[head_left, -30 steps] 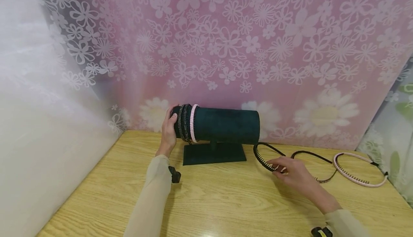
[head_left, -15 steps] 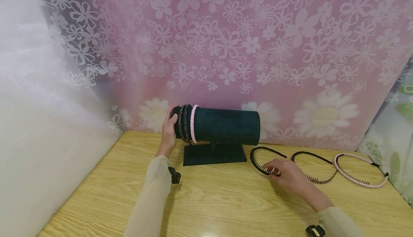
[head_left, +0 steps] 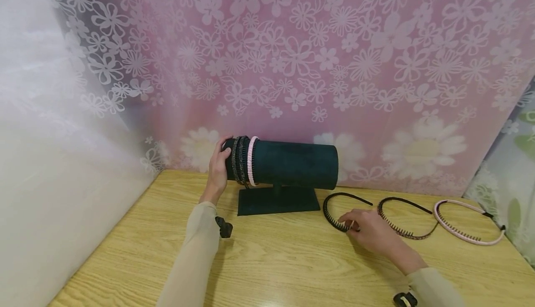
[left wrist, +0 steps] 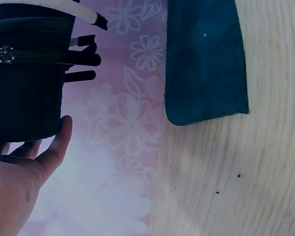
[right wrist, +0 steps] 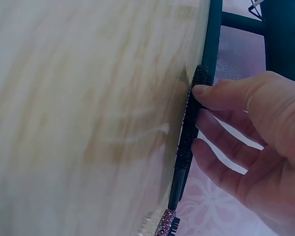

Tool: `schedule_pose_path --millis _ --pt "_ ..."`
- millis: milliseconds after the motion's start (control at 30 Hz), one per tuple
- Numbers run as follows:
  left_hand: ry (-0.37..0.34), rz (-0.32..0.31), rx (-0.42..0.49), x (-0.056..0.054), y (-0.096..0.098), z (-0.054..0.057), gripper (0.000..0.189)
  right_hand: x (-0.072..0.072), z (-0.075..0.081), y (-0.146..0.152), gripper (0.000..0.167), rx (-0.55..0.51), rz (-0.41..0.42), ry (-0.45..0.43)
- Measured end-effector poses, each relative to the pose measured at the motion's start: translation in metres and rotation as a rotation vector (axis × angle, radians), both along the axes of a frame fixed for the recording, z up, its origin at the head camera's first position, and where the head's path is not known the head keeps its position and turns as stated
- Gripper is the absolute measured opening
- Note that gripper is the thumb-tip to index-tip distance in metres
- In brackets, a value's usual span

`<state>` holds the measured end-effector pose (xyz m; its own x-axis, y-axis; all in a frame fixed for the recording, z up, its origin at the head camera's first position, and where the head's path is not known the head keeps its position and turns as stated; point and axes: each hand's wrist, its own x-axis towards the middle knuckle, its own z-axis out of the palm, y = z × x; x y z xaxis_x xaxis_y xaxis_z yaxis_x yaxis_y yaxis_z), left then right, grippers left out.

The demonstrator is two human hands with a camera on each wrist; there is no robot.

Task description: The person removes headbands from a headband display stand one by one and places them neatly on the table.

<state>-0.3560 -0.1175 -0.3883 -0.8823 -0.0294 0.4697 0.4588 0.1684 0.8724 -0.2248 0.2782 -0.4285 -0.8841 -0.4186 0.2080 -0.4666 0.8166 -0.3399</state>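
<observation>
Pinching a band (right wrist: 187,140) between fingertips (right wrist: 201,90), right hand (head_left: 368,232) is probably placing it, next needing release; left hand (head_left: 218,172) is gripping a roll (head_left: 294,163).

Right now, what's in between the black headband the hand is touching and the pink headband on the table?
In the head view, a dark speckled headband lies between them; the right hand covers part of the stretch beside the black headband.

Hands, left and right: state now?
Left hand: closed, holding the dark green roll by its end.
Right hand: closed, pinching the black headband.
</observation>
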Motion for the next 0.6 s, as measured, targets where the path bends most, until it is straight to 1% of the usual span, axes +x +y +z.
schedule_pose_path --millis 133,167,233,267,333,433,500,600 --pt "-0.017 0.004 0.007 0.0 0.0 0.001 0.05 0.003 0.003 0.001 0.026 -0.03 -0.042 -0.044" --pt "-0.018 0.007 0.008 0.0 0.0 0.002 0.05 0.004 0.004 0.001 0.025 -0.043 -0.057 -0.043" --pt "-0.016 0.01 0.016 0.0 0.001 0.003 0.05 0.005 0.008 0.002 0.021 -0.068 -0.08 -0.011" --pt "-0.013 0.014 0.017 0.0 0.001 0.003 0.051 0.005 0.01 0.003 0.02 -0.084 -0.085 0.023" --pt "-0.006 0.025 0.023 0.0 0.001 0.004 0.051 0.006 0.014 0.003 0.016 -0.119 -0.085 0.12" --pt "0.0 0.059 0.015 0.0 0.002 0.005 0.051 0.005 0.021 0.003 0.012 -0.178 -0.063 0.305" --pt "0.0 0.084 0.003 0.0 0.002 0.004 0.051 0.004 0.026 0.003 0.015 -0.221 -0.041 0.424" --pt "-0.002 0.107 -0.013 0.001 0.003 0.005 0.05 -0.001 0.033 0.003 0.024 -0.272 -0.006 0.559"
